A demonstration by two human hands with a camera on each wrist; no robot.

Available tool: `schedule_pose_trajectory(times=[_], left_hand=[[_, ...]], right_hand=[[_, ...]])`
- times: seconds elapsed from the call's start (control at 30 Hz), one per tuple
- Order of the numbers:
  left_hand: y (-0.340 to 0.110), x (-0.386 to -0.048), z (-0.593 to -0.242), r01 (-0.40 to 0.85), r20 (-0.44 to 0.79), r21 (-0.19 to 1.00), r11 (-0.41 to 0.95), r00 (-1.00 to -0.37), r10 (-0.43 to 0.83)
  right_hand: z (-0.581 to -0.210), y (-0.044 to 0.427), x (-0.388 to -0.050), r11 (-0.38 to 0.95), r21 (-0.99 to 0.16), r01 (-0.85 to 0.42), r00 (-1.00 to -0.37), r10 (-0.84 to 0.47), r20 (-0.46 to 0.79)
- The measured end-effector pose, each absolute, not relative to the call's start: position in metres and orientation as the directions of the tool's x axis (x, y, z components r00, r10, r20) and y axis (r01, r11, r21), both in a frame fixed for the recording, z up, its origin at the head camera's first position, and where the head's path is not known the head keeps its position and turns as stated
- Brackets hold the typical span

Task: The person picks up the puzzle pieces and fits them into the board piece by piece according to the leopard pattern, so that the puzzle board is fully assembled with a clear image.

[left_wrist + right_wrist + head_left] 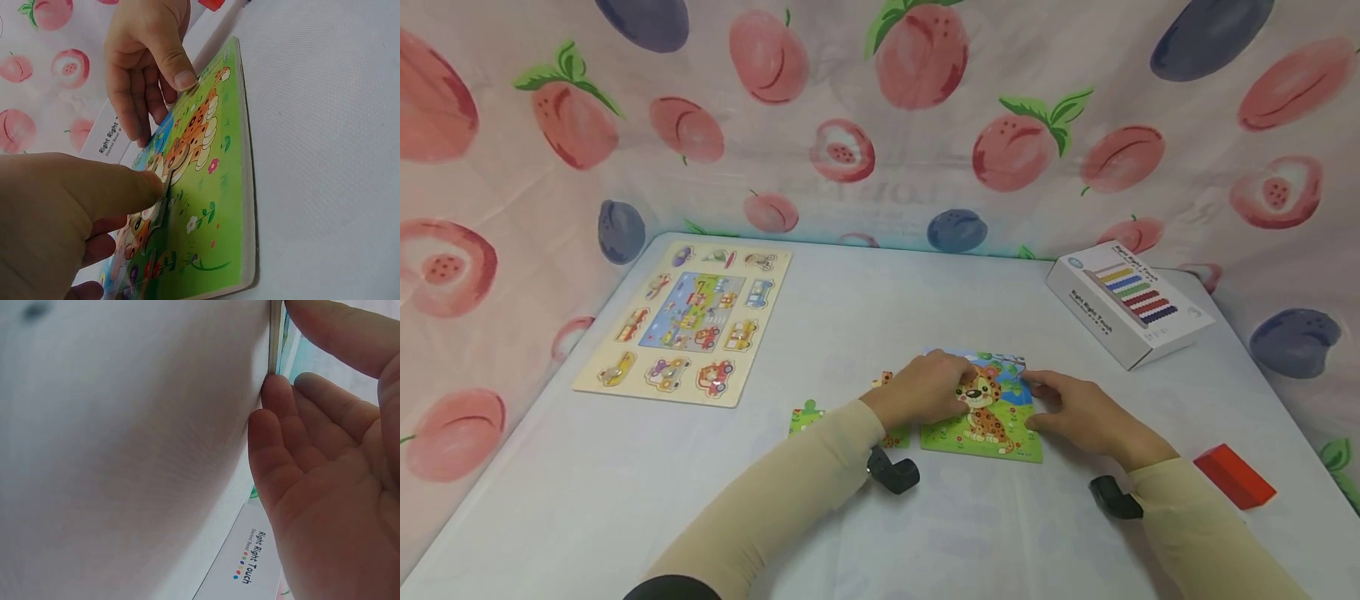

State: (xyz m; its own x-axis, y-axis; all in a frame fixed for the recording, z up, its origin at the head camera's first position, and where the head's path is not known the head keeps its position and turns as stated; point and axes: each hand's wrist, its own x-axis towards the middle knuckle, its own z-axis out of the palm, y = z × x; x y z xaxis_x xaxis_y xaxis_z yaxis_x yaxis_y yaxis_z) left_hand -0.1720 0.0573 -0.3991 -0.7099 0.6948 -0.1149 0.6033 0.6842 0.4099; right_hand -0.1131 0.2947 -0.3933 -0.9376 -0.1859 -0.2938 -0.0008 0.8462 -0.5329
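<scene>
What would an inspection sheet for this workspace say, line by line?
Surface: white table, flat.
Job's things: leopard puzzle lying flat, with a tilted piece; to its left, a green piece and another piece, partly hidden by the left arm.
Clutter: vehicle puzzle far left; white box far right; red block beside the right sleeve.
Grip: left hand pinches the tilted piece; right hand touches the leopard puzzle's right edge.
Cables: nothing seen.
Surroundings: fruit-print cloth behind the table.
</scene>
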Motion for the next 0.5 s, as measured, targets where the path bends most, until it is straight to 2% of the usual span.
schedule_pose_trajectory(times=[0.5], left_hand=[[0.0623,-0.1712,-0.4005,0.614,-0.089,0.461,0.641,-0.687,0.721]], right_hand=[[-0.393,0.294,-0.1131,0.842,-0.539,0.009,-0.937,-0.182,-0.299]])
